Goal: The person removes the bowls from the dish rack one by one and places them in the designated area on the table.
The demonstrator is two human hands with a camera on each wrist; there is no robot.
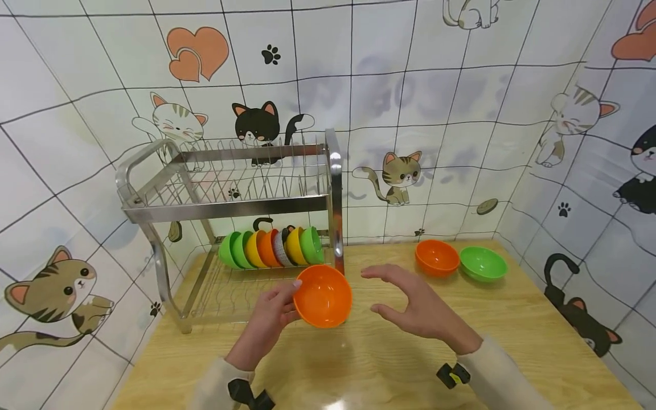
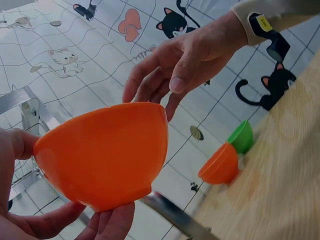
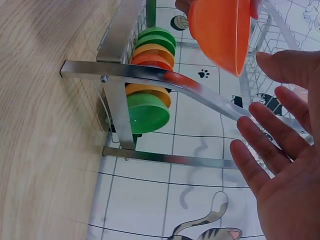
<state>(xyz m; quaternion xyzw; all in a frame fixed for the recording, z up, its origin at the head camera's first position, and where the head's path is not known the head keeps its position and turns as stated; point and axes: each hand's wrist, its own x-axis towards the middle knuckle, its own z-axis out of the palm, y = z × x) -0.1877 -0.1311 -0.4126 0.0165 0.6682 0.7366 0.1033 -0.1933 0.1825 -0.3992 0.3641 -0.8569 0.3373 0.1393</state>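
An orange bowl (image 1: 324,297) is held above the table by my left hand (image 1: 273,316). The thumb lies at its rim, and in the left wrist view the fingers (image 2: 116,220) support it from below. My right hand (image 1: 417,302) is to the right of the bowl, apart from it, with fingers spread and nothing in them. The right wrist view shows that palm (image 3: 295,200) bare, with the orange bowl (image 3: 222,32) just beyond the fingertips.
A two-tier metal dish rack (image 1: 225,212) stands at left; green, yellow and orange bowls (image 1: 269,249) lean in a row on its lower tier. At the back right, another orange bowl (image 1: 437,258) and a green bowl (image 1: 483,263) sit on the wooden table (image 1: 410,364) near the tiled wall.
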